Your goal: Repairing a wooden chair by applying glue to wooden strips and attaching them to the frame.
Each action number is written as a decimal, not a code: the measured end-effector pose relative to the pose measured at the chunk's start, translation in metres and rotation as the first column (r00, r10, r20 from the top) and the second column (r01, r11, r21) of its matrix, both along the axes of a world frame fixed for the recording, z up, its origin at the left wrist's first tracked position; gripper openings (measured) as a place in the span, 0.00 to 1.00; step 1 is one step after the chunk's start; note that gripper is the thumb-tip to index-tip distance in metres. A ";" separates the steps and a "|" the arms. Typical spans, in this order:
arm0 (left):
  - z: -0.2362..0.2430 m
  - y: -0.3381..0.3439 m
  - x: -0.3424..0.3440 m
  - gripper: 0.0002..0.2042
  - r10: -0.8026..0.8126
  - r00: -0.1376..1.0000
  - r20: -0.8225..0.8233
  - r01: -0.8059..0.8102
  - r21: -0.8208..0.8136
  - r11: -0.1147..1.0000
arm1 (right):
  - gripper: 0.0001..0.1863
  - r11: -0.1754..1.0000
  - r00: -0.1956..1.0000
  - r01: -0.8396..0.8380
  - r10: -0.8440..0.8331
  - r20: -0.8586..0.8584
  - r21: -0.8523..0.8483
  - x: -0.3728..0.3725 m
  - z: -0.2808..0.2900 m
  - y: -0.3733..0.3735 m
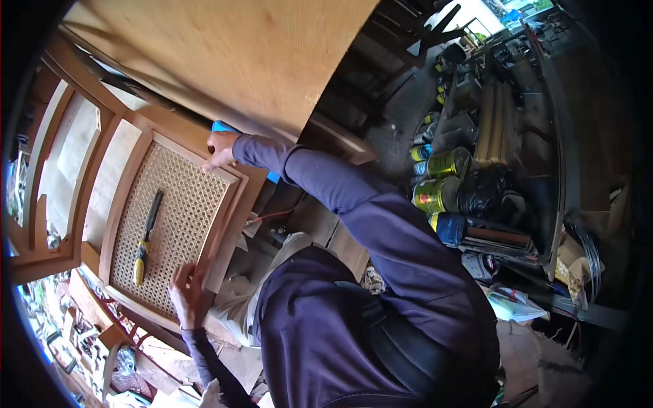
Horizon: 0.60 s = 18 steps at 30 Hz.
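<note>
A cane-webbed panel in a wooden frame point(143, 149) lies at left, on a larger wooden piece. A yellow-and-black hand tool point(143, 255), like a chisel or file, rests on the webbing. My right hand point(222, 149) reaches to the panel's top right corner, fingers bent over the wood, beside a blue object point(222, 126). My left hand point(188, 291) is at the lower right edge, fingers curled against the frame; part of its grip is hidden.
A plywood sheet point(224, 54) spans the top. Slatted wooden frames point(60, 136) stand at far left, above a cluttered pile point(102, 347). A shelf on the right holds several tins point(435, 194) and long boards. A red cable point(269, 217) runs near my body.
</note>
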<state>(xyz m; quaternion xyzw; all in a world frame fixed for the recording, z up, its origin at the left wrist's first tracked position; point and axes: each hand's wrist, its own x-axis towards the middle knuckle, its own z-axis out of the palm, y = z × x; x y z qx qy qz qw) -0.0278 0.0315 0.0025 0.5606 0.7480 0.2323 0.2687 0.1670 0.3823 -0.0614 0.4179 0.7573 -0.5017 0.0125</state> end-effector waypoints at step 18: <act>0.080 -0.019 0.061 0.10 0.302 0.792 0.530 -0.354 -0.002 0.935 | 0.24 0.917 0.557 0.303 -0.392 -0.732 -0.260 0.066 0.094 -0.158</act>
